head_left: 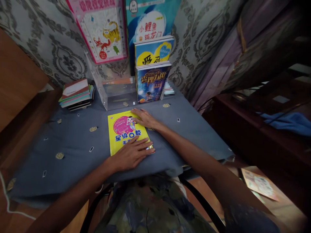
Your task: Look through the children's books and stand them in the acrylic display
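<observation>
A yellow workbook [114, 142] with a pink circle and a cartoon child on its cover lies flat on the table in front of me. My left hand [131, 153] rests over its lower part, fingers stretched toward the right edge and covering some of the title. At the book's upper right corner lies my right hand [145, 119], fingers extended onto the cover. Beyond the workbook stands a clear acrylic book rack [116, 100]. A dark blue book [153, 84] and a blue-and-yellow book [141, 53] stand in its right side.
Taller behind are a pink-bordered book [102, 35] and a teal book [145, 13]. A stack of small books [76, 94] sits at the back left of the blue tablecloth [75, 139]. To the right are a dark wooden piece of furniture [233, 129] and a blue cloth [289, 123].
</observation>
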The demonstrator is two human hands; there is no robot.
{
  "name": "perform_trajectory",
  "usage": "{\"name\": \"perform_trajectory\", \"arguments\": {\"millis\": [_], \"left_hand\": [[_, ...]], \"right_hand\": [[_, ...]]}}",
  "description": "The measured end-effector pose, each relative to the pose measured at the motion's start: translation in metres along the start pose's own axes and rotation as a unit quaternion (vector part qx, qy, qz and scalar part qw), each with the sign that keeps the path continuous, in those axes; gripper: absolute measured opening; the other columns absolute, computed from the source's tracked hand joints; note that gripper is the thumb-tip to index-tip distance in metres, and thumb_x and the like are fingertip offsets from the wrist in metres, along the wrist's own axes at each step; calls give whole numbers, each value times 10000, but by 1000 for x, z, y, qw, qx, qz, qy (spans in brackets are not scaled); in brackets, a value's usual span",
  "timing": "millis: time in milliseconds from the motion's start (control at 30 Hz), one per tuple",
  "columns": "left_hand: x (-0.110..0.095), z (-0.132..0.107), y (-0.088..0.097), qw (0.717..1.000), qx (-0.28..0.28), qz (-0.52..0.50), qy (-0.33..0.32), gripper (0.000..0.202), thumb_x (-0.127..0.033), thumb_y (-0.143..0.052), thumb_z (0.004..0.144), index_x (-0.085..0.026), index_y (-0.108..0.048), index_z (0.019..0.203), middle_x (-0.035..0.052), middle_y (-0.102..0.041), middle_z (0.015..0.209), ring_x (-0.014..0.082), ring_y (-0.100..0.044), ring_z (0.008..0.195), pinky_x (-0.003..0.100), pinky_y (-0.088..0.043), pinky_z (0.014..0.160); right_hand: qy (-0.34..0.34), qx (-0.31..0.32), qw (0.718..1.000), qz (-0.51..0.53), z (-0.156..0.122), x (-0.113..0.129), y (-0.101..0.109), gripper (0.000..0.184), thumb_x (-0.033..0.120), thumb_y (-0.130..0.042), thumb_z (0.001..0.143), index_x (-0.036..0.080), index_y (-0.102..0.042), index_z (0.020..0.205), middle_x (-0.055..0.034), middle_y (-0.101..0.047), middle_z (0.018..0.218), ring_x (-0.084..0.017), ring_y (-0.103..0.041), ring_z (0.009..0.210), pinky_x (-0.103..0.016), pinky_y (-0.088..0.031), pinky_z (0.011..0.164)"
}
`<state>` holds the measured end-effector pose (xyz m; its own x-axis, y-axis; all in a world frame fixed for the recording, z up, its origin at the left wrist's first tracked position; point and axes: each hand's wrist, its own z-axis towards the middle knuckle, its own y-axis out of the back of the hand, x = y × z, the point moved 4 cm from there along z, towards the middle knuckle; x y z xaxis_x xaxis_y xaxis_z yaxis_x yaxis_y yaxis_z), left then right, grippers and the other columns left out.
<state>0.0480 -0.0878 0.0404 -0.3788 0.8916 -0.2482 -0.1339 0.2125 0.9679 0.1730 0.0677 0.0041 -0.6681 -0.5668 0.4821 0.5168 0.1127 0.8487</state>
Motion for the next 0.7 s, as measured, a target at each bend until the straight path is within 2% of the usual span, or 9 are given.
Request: {"name": "perform_trajectory", "arguments": {"millis": [200,300,333,400,467,500,533,600,700], "left_hand": [[-12,0,-1,1000,26,3,-16,443,-180,-471,982,-275,-502,1414,55,-454,1547,244,-329,1480,558,-167,1228],[-4,-3,1,998,-11,-56,-17,398,-212,-445,1002,-293,-530,1382,29,-496,1517,199,-377,1455,490,-242,1221],[7,-5,4,996,-40,-83,-7,383,-222,-422,1013,-294,-541,1370,22,-527,1492,178,-419,1428,446,-296,1203],[42,-12,14,983,-126,-122,51,373,-226,-375,1025,-268,-567,1343,33,-602,1413,155,-518,1342,373,-402,1136],[90,-26,25,953,-228,-95,176,371,-198,-371,1010,-228,-607,1295,66,-655,1332,191,-581,1263,404,-443,1097],[113,-34,29,935,-256,-67,235,362,-183,-388,994,-213,-629,1262,78,-671,1299,212,-603,1225,426,-454,1082],[133,-41,31,922,-263,-44,282,347,-173,-415,975,-194,-645,1234,93,-685,1261,230,-617,1193,439,-467,1066],[161,-51,31,918,-253,-23,306,324,-157,-444,952,-172,-669,1185,100,-698,1213,230,-635,1148,420,-483,1048],[177,-57,24,923,-255,-20,288,329,-146,-447,943,-191,-678,1175,76,-695,1221,203,-634,1153,376,-486,1050]], "right_hand": [[0,-6,1000,-15,-2,2,1,487,313,-476,981,168,-476,1447,-135,-469,1525,-260,-374,1454,-518,-263,1206],[7,0,999,-32,-3,3,1,476,323,-440,993,172,-486,1442,-133,-471,1524,-260,-374,1454,-523,-272,1200],[8,3,999,-39,-4,3,1,472,323,-430,996,178,-487,1441,-130,-475,1522,-259,-376,1453,-525,-278,1197],[6,11,998,-58,-5,5,2,464,313,-419,999,183,-492,1438,-130,-479,1519,-262,-382,1450,-535,-291,1187],[1,15,996,-92,-5,11,4,442,278,-412,999,178,-516,1417,-142,-482,1515,-278,-390,1444,-559,-286,1179],[2,15,993,-113,-5,17,5,424,249,-411,996,178,-541,1393,-146,-486,1512,-288,-392,1442,-573,-278,1176],[7,14,991,-133,-3,26,5,404,220,-412,992,179,-570,1362,-151,-493,1506,-299,-397,1438,-585,-267,1173],[42,16,987,-155,3,50,2,371,183,-423,986,189,-620,1301,-154,-516,1485,-312,-417,1421,-595,-259,1168],[132,42,983,-123,12,93,-16,342,210,-459,991,195,-631,1286,-155,-525,1468,-301,-441,1396,-556,-309,1156]]}}
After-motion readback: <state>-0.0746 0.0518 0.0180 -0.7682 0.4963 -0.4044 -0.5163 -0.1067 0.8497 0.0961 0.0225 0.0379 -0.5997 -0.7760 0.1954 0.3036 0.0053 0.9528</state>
